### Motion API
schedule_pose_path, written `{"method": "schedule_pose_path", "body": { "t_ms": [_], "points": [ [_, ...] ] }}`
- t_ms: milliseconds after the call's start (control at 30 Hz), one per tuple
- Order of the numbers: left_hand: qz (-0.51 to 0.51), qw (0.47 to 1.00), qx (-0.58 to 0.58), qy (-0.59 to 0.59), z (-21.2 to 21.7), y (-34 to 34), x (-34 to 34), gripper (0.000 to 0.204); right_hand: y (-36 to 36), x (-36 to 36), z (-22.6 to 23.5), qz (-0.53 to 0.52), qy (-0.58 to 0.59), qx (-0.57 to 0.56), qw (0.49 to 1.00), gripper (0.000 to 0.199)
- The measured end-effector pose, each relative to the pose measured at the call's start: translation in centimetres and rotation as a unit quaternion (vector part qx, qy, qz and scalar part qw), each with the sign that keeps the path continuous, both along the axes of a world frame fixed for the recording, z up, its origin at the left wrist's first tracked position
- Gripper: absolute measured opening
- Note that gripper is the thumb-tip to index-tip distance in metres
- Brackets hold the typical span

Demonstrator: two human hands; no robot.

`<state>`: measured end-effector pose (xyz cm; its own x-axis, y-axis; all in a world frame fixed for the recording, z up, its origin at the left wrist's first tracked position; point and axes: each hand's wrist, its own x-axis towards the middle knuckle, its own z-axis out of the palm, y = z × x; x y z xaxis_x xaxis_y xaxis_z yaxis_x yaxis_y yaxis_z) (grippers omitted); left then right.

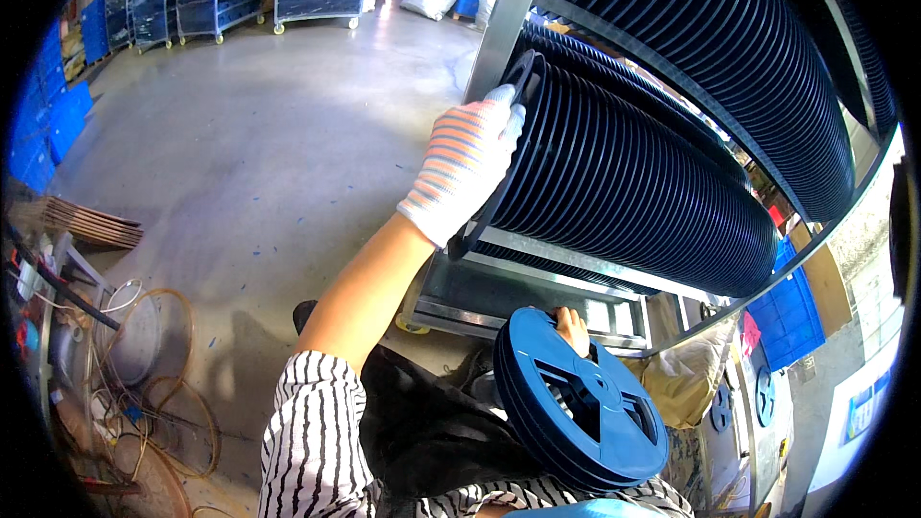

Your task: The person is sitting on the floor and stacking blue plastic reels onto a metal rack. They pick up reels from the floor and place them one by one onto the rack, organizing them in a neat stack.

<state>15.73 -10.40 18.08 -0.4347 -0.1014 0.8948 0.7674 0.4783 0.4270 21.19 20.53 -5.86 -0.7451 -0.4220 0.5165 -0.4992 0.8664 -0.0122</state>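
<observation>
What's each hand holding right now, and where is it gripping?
The gloved left hand grips the rim of the end reel on the rack. The bare right hand steadies a stack of blue reels at its top edge.

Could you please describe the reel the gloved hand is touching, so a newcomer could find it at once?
Find the metal rack packed with a long row of dark reels. The end reel sits at the row's near end, and alone has the left hand in a striped glove on it.

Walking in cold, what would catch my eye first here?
The long row of dark blue reels packed on edge on a metal rack, upper right. A gloved left hand grips the endmost reel. Lower down, the bare right hand holds a stack of bright blue reels against the body.
</observation>
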Motion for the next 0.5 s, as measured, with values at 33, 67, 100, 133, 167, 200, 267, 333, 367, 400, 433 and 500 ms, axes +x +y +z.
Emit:
{"method": "schedule_pose_path", "body": {
  "t_ms": [33,67,100,133,167,200,267,333,367,400,433,500],
  "points": [
    [0.016,0.999,-0.016,-0.03,0.3,0.1,-0.7,0.021,0.0,0.2,0.3,-0.021,-0.032,0.003,0.999,0.027],
    [0.032,0.997,-0.033,-0.06,0.7,0.1,-1.3,0.021,-0.1,0.5,0.4,-0.041,-0.065,0.005,0.997,0.03],
    [0.064,0.989,-0.064,-0.118,1.8,0.4,-1.5,0.025,0.1,0.7,0.6,-0.064,-0.096,0.007,0.993,0.033],
    [0.095,0.975,-0.094,-0.175,2.5,0.7,-1.5,0.029,0.5,0.4,-0.2,-0.076,-0.103,0.001,0.992,0.032],
    [0.118,0.98,-0.127,-0.096,2.8,0.9,-1.5,0.022,0.9,-0.1,-1.1,-0.089,-0.108,-0.004,0.99,0.032],
    [0.095,0.989,-0.082,-0.082,2.2,1.5,-3.5,0.02,1.5,-0.6,-1.8,-0.102,-0.114,-0.01,0.988,0.032],
    [0.133,0.983,-0.09,-0.084,1.3,1.6,-5.2,0.017,0.3,0.0,-0.6,-0.068,-0.121,-0.004,0.99,0.031],
    [0.185,0.969,-0.137,-0.096,2.9,2.2,-3.4,0.016,0.6,0.0,-0.6,-0.06,-0.096,-0.018,0.993,0.029],
    [0.187,0.968,-0.131,-0.105,3.0,2.5,-3.4,0.015,1.1,-0.5,-2.1,-0.061,-0.072,-0.033,0.995,0.028],
    [0.192,0.967,-0.124,-0.116,3.0,2.7,-3.3,0.015,1.2,-0.7,-2.7,-0.059,-0.048,-0.047,0.996,0.027],
    [0.163,0.957,-0.148,-0.191,3.3,2.7,-3.0,0.025,1.6,-0.8,-3.2,-0.054,-0.045,-0.041,0.997,0.026],
    [0.144,0.972,-0.104,-0.153,2.2,2.5,-2.1,0.035,2.0,-1.0,-3.8,-0.04,-0.041,-0.031,0.998,0.026]
  ]
}}
